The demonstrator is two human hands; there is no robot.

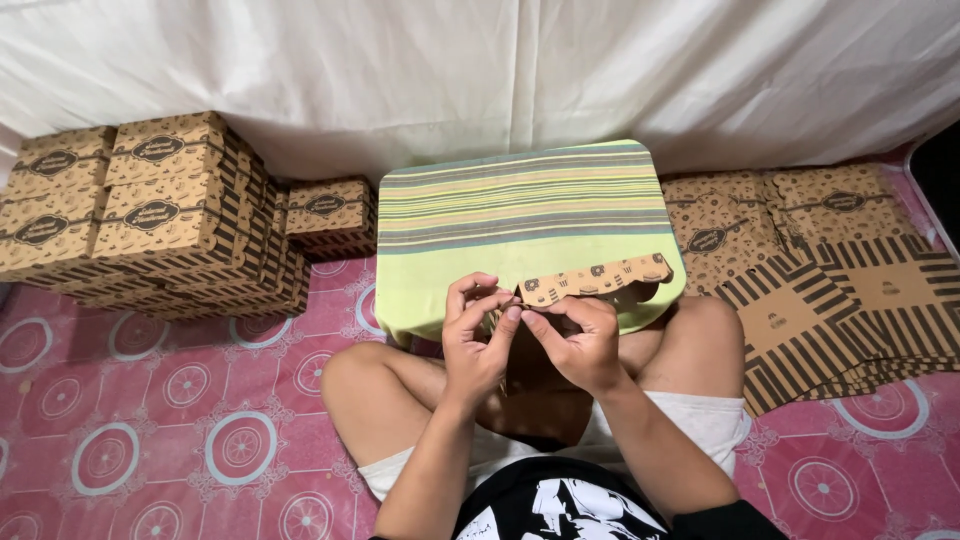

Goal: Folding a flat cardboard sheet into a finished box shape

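I sit cross-legged on the floor. Both hands meet in front of me over a brown patterned cardboard box blank (598, 279) with a scalloped edge. My left hand (476, 335) pinches its near left corner with fingers bent. My right hand (578, 340) grips the same piece just to the right, fingers curled around a fold. The cardboard rests partly on the front edge of a small table covered with a green striped cloth (520, 215). The lower part of the cardboard is hidden behind my hands.
A stack of several folded brown boxes (150, 210) stands at the left against a white curtain (480, 70). Flat unfolded box blanks (830, 290) lie in a pile at the right. The floor has a pink mat with circle patterns (170, 420).
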